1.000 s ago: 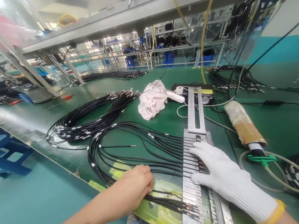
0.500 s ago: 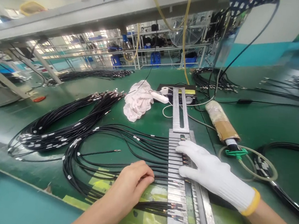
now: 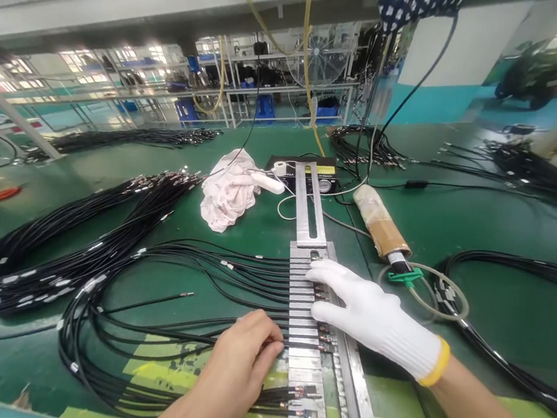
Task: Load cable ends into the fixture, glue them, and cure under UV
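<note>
Since earlier frame, our view swung right; hands barely shifted. Left hand pinches black cables near bench front edge; gloved right hand lies open, flat, pinning cable ends in slotted metal jig.

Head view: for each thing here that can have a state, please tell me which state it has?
Bare left hand: pressing black cables beside the fixture.
White-gloved right hand: flat on the slotted metal fixture.
Black cables: several seated in fixture slots, looped on the green table.
Loose black cable bundle: lying unloaded at left.
Pinkish cloth: crumpled.
</note>
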The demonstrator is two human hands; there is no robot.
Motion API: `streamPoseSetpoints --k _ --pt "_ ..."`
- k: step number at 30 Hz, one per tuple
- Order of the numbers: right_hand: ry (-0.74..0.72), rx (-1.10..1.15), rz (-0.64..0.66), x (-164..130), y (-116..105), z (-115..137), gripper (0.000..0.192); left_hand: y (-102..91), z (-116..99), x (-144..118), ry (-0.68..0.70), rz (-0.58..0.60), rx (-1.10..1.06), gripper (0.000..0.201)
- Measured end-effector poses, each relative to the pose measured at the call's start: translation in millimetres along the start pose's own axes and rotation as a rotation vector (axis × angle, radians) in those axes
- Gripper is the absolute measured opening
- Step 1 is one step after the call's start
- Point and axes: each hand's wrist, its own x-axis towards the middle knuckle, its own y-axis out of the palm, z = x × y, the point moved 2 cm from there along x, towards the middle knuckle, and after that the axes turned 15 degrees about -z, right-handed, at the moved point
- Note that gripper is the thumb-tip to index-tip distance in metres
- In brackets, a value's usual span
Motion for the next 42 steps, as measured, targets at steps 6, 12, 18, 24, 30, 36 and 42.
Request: streamPoseSetpoints --k 6,12,18,24,30,36,42 --pt "-0.016 -0.001 0.009 -0.5 -1.5 0.3 0.048 6.0 -0.8 -2.2 0.076 0.012 0.057 0.018" --pt "-0.083 -0.003 -0.024 -2.6 -7.0 -4.1 0.045 10.7 -5.0 -1.8 0.239 -0.005 0.181 0.024" --pt "-0.080 -0.120 0.086 -5.0 -12.5 -3.0 0.061 11.7 -6.2 2.4 0.168 0.109 0.133 0.026" --pt "-0.138 -0.207 0.136 -8.0 -4.8 2.6 0.070 8.6 -8.3 4.2 0.179 0.168 0.099 0.031" --pt "-0.244 -0.223 0.080 -7.7 8.7 6.9 0.072 6.9 -7.6 3.7 0.228 0.092 -0.063 0.028" --pt "-0.292 -0.198 -0.001 -9.6 15.4 2.7 0.072 7.9 -5.5 1.7 0.466 -0.026 0.045 0.031" --pt "-0.268 -0.268 0.072 -9.6 17.6 3.0 0.072 10.8 -0.3 -6.5 0.553 0.011 0.168 0.030"
